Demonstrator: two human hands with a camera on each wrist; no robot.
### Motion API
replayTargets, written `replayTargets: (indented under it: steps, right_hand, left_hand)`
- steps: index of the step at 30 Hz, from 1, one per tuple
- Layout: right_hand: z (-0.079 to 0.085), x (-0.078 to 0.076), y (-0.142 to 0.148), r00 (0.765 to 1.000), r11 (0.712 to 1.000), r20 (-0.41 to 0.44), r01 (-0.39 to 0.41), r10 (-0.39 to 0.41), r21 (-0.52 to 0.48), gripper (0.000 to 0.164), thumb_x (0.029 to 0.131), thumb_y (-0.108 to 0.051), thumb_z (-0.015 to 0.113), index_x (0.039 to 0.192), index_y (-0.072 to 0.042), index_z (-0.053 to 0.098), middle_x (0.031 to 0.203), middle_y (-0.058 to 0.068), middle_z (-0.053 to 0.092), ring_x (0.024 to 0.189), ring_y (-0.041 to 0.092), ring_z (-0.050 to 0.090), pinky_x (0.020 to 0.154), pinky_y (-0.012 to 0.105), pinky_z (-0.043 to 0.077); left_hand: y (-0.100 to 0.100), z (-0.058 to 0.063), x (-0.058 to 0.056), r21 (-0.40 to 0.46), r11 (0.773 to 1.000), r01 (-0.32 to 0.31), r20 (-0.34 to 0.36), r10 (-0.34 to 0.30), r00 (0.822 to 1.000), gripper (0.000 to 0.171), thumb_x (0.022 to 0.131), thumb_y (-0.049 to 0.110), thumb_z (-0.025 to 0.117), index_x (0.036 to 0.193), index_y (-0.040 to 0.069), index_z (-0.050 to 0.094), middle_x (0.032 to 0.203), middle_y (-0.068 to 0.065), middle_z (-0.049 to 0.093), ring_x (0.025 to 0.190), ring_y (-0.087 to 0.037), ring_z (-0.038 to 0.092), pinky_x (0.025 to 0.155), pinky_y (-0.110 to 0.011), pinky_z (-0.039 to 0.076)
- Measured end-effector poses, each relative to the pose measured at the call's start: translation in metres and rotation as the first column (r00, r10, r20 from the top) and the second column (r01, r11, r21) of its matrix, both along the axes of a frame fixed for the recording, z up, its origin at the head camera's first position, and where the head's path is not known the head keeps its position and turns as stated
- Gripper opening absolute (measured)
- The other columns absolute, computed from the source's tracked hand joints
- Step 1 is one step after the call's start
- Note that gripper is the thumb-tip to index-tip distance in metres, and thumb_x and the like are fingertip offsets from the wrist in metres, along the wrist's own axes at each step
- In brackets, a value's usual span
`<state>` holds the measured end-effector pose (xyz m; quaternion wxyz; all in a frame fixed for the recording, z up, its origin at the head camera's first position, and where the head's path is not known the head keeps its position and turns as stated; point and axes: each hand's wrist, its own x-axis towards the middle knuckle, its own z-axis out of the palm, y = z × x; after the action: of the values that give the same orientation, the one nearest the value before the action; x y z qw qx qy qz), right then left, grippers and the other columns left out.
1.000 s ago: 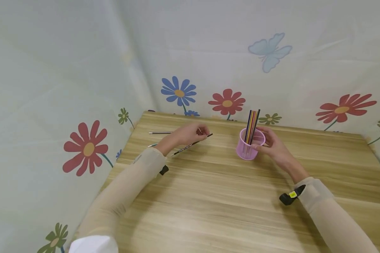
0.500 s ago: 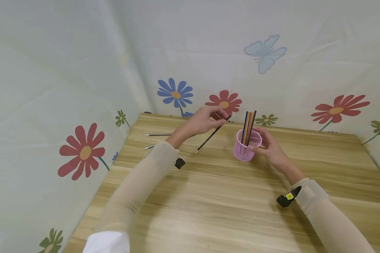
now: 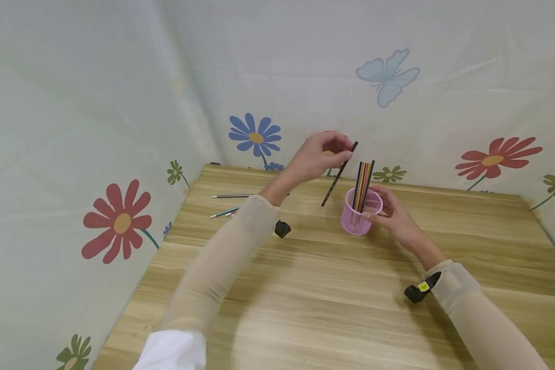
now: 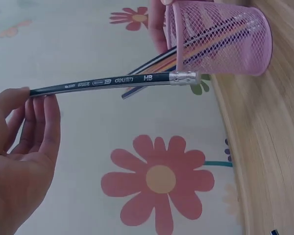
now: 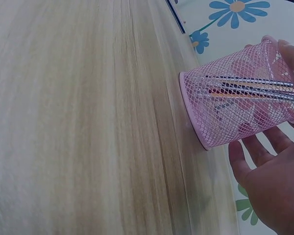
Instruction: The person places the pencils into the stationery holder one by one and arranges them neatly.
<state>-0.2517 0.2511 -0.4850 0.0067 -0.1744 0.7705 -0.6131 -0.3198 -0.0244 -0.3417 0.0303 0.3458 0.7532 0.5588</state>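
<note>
My left hand (image 3: 321, 154) pinches a dark HB pencil (image 3: 336, 177) near one end, between thumb and fingers. The pencil hangs tilted in the air to the left of the cup, its silver eraser end (image 4: 183, 78) lowest. My right hand (image 3: 393, 210) holds the pink mesh pencil cup (image 3: 357, 226) by its right side, thumb at the rim. The cup stands upright on the table with several coloured pencils (image 3: 363, 180) leaning in it. In the right wrist view, their lower ends show through the mesh wall (image 5: 220, 129).
On the wooden table (image 3: 305, 288), left of the cup, lie a dark pencil (image 3: 231, 196) and a teal pencil (image 3: 224, 212), with another partly hidden behind my left forearm. A flower-printed curtain (image 3: 305, 77) stands along the table's back and left edges.
My left hand has lifted the dark pencil off the table and carried it up and right towards the cup, tilting it steeper. My right hand stays on the cup.
</note>
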Motion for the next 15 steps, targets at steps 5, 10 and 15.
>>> replayTargets:
  steps: [5,10,15]
  right_hand:
    - [-0.001,-0.001,0.000,1.000,1.000,-0.001,-0.002,0.002,0.002,0.073,0.100,-0.001,0.072,0.161,-0.006,0.032,0.159,0.026,0.043,0.145,0.045,0.042,0.105,0.018,0.046]
    - [0.000,0.000,0.001,1.000,1.000,0.008,-0.007,0.007,0.008,0.074,0.100,-0.003,0.073,0.162,-0.006,0.032,0.161,0.025,0.042,0.148,0.045,0.040,0.109,0.021,0.044]
    - [0.000,-0.001,0.003,1.000,1.000,0.009,-0.003,0.003,0.023,0.075,0.099,-0.004,0.073,0.162,-0.007,0.032,0.160,0.026,0.042,0.148,0.045,0.040,0.117,0.036,0.043]
  left_hand:
    - [0.005,0.001,-0.001,0.075,0.997,-0.025,0.010,0.024,1.000,0.021,0.103,0.017,0.073,0.122,0.009,0.070,0.104,-0.005,0.073,0.082,-0.023,0.066,0.071,-0.037,0.060]
    - [0.009,-0.003,-0.003,0.167,0.984,-0.065,0.035,0.060,0.998,0.020,0.102,0.016,0.074,0.121,0.009,0.070,0.100,-0.007,0.073,0.078,-0.023,0.067,0.073,-0.051,0.061]
    - [0.013,-0.007,-0.003,0.239,0.966,-0.098,0.057,0.087,0.995,0.022,0.102,0.016,0.074,0.122,0.009,0.070,0.103,-0.008,0.075,0.077,-0.025,0.068,0.075,-0.064,0.058]
